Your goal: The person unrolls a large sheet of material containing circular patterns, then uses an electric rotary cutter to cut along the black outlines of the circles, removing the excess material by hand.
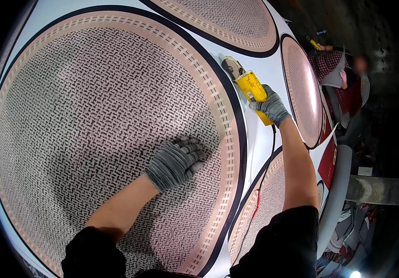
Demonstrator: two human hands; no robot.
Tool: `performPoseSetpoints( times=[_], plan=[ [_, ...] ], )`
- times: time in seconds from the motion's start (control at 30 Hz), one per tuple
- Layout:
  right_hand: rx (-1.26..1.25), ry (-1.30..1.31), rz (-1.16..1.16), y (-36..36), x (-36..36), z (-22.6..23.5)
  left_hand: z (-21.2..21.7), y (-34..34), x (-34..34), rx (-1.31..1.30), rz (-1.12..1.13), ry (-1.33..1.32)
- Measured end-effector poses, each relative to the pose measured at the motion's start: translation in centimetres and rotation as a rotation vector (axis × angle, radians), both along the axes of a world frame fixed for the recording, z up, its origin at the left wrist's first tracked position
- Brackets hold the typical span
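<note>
My left hand (174, 163), in a grey striped knit glove, rests on the woven black-and-white pattern of a large round mat print (92, 116). Its fingers lie stretched out toward the right. In my right hand (272, 106), gloved the same way, is a yellow electric rotary cutter (253, 88), gripped round its body. The cutter's round head sits at the upper left end, over the white margin (255, 60) just outside the mat print's black border. A dark cord (272, 153) with a red section runs from the tool down past my right forearm.
More round prints with beige rings (301, 88) lie along the top, right and lower right of the sheet. A grey roll (337, 199) runs along the right edge, with scraps (350, 231) beyond it. At upper right, a person in a checked shirt (324, 65) holds another yellow tool (314, 44).
</note>
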State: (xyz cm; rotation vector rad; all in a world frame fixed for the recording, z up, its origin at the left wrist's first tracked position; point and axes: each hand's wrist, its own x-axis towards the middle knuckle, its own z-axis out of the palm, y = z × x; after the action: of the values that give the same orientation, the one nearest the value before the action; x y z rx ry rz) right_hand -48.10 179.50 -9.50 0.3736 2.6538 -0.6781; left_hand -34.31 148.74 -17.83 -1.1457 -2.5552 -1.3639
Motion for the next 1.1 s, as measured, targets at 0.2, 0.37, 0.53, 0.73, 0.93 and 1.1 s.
performPoseSetpoints(
  times=[0.2, 0.37, 0.53, 0.73, 0.93, 1.1],
  plan=[
    [0.024, 0.042, 0.088, -2.5, -4.1, -0.1, -0.7, -0.3, 0.1, 0.001, -0.038, 0.032],
    [0.122, 0.056, 0.101, -5.0, -7.4, -0.4, -0.9, -0.2, -0.7, -0.025, -0.087, 0.041],
    [0.203, 0.02, 0.237, -5.7, -11.8, -1.8, -0.2, -0.4, -1.0, 0.004, -0.088, -0.03],
    [0.352, -0.032, 0.323, -10.6, -15.7, -1.2, -0.5, 0.1, -1.0, -0.123, -0.033, -0.123],
    [0.278, 0.006, 0.434, -10.7, -17.5, -2.0, -1.6, 3.4, -0.6, -0.107, -0.014, -0.102],
    [0.358, 0.073, 0.446, -10.7, -17.9, -2.1, -1.3, 5.8, -0.5, -0.15, 0.018, -0.096]
  ],
)
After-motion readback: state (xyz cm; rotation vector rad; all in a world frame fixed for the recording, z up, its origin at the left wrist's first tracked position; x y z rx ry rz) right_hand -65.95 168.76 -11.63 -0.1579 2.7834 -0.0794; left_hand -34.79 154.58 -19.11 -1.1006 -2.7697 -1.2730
